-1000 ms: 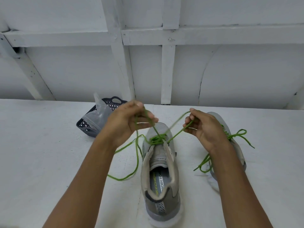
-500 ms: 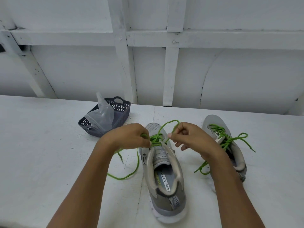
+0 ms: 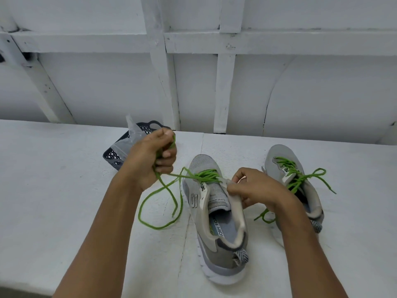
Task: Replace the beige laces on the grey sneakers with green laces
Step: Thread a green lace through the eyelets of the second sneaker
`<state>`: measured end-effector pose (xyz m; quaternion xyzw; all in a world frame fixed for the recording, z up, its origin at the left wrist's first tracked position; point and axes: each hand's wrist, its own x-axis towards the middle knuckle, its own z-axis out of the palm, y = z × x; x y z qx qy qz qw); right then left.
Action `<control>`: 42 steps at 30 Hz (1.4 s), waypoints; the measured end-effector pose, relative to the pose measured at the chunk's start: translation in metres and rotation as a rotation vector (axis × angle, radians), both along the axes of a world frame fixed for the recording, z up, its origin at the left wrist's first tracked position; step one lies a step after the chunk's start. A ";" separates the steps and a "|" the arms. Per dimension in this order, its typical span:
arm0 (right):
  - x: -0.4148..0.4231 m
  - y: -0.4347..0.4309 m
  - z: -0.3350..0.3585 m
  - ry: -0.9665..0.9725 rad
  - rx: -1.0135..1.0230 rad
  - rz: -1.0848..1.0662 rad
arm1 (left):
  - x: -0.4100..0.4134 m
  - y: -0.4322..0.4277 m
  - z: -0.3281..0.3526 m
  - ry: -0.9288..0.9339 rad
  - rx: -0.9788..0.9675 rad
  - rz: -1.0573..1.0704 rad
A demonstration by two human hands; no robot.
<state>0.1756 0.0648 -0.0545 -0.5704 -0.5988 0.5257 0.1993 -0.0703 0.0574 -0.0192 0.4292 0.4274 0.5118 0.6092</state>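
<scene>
The left hand, raised above the tabletop, is clenched around the strands of a green lace, which run taut to the front eyelets of the near sneaker; the loose ends loop on the tabletop. The right hand pinches that sneaker's right eyelet edge. The second sneaker, laced green, lies just right; a dark basket sits behind the left hand.
</scene>
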 end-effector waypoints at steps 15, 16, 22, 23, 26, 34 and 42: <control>0.009 -0.008 -0.001 -0.226 0.367 -0.146 | 0.023 0.003 -0.019 1.021 0.109 -0.429; 0.009 -0.008 0.000 -0.212 0.312 -0.125 | 0.022 0.002 -0.018 1.001 0.092 -0.425; 0.009 -0.009 0.005 -0.077 0.063 0.015 | 0.017 -0.005 0.006 0.794 0.148 -0.554; 0.007 -0.009 0.005 -0.104 0.100 0.020 | 0.018 -0.006 0.009 0.776 0.128 -0.634; 0.002 -0.005 0.006 -0.129 0.237 0.009 | 0.019 -0.005 0.008 0.897 0.128 -0.622; -0.006 0.003 0.000 0.007 0.146 -0.021 | 0.003 0.029 -0.051 1.365 0.249 -0.238; -0.007 0.009 -0.002 -0.072 0.374 -0.040 | 0.007 0.032 -0.053 1.235 0.386 -0.192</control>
